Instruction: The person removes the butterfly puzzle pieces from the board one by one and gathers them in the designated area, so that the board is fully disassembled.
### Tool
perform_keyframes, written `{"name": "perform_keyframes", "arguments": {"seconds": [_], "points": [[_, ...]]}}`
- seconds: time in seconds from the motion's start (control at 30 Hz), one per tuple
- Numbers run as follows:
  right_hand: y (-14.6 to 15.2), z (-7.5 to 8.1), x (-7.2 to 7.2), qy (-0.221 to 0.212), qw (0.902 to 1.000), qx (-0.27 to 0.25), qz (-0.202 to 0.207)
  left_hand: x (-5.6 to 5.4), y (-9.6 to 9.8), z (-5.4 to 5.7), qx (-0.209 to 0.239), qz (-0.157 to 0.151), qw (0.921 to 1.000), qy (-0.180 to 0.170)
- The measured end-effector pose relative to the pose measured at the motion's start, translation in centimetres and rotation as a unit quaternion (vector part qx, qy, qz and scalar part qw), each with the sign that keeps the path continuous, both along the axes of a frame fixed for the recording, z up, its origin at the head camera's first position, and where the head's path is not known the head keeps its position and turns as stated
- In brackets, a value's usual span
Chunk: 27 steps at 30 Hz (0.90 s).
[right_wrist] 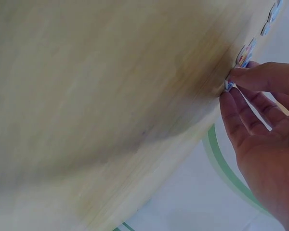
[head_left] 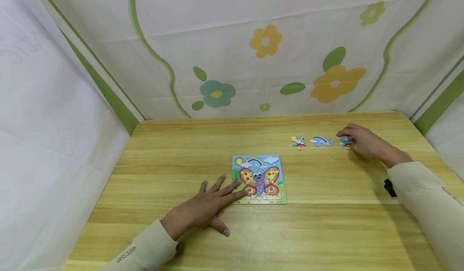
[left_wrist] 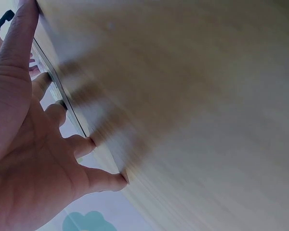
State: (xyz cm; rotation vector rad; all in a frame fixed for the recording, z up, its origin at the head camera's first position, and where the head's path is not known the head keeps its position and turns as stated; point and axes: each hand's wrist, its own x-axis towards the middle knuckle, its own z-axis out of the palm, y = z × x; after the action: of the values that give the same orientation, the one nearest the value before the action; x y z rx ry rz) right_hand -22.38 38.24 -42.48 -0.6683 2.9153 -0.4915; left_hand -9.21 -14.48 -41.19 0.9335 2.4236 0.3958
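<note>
Your left sleeve (head_left: 148, 247) reads "Lets", remainder unclear. Your left hand (head_left: 204, 208), fingers spread, rests on the butterfly puzzle (head_left: 269, 177); your right hand (head_left: 366, 143) pinches a puzzle piece (right_wrist: 229, 85).

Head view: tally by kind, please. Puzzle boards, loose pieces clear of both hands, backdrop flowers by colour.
Butterfly puzzle board: 1
Loose puzzle pieces (sun piece, rainbow piece): 2
Orange flowers: 2
Green flowers: 2
Teal flower: 1
Total: 8
Pieces at the right hand excluded.
</note>
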Motion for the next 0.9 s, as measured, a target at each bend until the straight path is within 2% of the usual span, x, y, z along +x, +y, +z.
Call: {"name": "perform_keyframes", "arguments": {"seconds": [0.2, 0.37, 0.63, 0.9], "points": [[-0.1, 0.1, 0.0, -0.001, 1.0000, 0.004, -0.001, 0.0, 0.0, 0.0, 0.000, -0.001, 1.0000, 0.000], [-1.4, 1.0, 0.2, 0.002, 0.9999, 0.011, 0.001, 0.1, 0.0, -0.1, -0.002, -0.001, 1.0000, 0.000], [-5.7, 3.2, 0.9, -0.007, 0.9998, -0.013, 0.016, 0.2, 0.0, 0.1, 0.002, -0.002, 1.0000, 0.003], [-10.3, 4.0, 1.5, 0.010, 0.9986, -0.024, 0.046, 0.2, 0.0, 0.1, -0.001, -0.003, 0.9999, 0.011]]}}
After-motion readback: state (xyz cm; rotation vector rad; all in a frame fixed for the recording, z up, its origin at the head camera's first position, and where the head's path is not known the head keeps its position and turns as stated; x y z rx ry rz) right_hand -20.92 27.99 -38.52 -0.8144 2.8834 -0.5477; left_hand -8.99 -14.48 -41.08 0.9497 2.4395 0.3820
